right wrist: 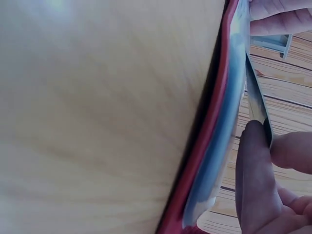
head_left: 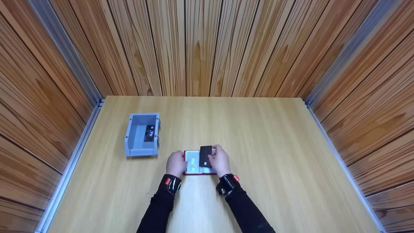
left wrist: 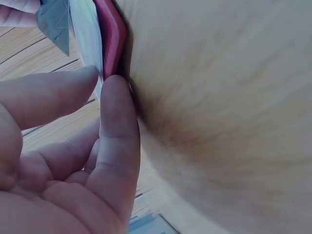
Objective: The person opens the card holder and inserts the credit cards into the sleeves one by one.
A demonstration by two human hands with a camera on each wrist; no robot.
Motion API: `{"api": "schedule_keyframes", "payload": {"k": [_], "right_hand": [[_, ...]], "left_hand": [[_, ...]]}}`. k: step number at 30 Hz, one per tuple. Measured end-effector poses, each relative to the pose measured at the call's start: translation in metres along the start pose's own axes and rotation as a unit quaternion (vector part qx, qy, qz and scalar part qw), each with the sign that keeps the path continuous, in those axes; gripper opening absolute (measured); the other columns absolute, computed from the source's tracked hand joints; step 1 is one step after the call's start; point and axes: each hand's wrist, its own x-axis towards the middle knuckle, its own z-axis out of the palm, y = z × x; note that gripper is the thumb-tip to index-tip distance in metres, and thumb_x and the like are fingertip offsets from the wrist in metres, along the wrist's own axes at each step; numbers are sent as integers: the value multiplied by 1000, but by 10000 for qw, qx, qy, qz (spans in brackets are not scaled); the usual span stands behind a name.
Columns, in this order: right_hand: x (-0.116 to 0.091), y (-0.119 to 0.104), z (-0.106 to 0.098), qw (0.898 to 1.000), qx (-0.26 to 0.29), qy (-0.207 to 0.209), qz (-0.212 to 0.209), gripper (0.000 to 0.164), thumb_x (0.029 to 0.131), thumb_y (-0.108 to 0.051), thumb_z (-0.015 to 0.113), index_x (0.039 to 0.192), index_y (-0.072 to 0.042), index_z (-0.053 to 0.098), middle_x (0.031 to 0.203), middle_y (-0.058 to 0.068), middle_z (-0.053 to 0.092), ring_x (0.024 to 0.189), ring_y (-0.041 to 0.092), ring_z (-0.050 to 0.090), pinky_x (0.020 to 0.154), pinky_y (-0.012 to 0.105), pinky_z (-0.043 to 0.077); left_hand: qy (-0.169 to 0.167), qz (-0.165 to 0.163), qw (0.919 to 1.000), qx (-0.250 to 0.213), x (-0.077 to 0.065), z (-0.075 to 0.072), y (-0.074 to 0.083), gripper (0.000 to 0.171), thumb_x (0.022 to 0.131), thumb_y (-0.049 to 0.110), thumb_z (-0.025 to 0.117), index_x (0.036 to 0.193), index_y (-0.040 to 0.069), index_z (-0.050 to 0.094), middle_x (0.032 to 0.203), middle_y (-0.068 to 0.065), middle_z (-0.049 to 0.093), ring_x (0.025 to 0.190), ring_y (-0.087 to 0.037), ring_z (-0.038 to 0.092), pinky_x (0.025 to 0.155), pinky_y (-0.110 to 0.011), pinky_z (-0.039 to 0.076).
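Observation:
A red card holder (head_left: 192, 163) with clear plastic sleeves lies opened out on the table, below the middle of the head view. My left hand (head_left: 175, 163) pinches its left edge between thumb and finger, with the red cover (left wrist: 114, 36) close up in the left wrist view. Over the holder's right half is a black card (head_left: 205, 155), its long side upright in the head view. My right hand (head_left: 221, 161) grips this card by its right side. From the right wrist, the card (right wrist: 258, 97) appears edge-on, tilted against the sleeves, its far end right at them.
A grey-blue open bin (head_left: 142, 152) stands at the left on the wooden table (head_left: 258, 136), with a dark card (head_left: 149, 133) inside. Plank walls (head_left: 200, 48) and metal rails (head_left: 343, 155) border the table.

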Motion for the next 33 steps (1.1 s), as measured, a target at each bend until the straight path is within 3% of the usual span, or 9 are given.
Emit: {"api": "schedule_keyframes", "payload": {"k": [10,22,33], "right_hand": [[0,-1,1,9997,-204,-102,115,37,82,3,73,114,7,55,76,1,56,69,17,57,65,35,50],[2,-3,1,9995,-209,110,202,38,82,4,73,114,6,54,76,2,55,69,19,57,66,38,50],[-3,-6,1,9986,-460,-228,160,37,81,2,74,112,6,55,74,1,56,67,18,55,64,36,48]], "left_hand": [[-33,-74,10000,26,-1,0,2,10,74,-4,71,79,-1,63,72,-9,60,71,-29,59,67,-45,48],[-57,9,10000,79,0,0,2,12,74,-2,72,78,0,61,72,-9,60,71,-31,60,67,-46,48],[38,126,9996,235,0,1,1,12,73,-2,72,76,1,61,73,-13,62,73,-34,61,67,-48,48]]}}
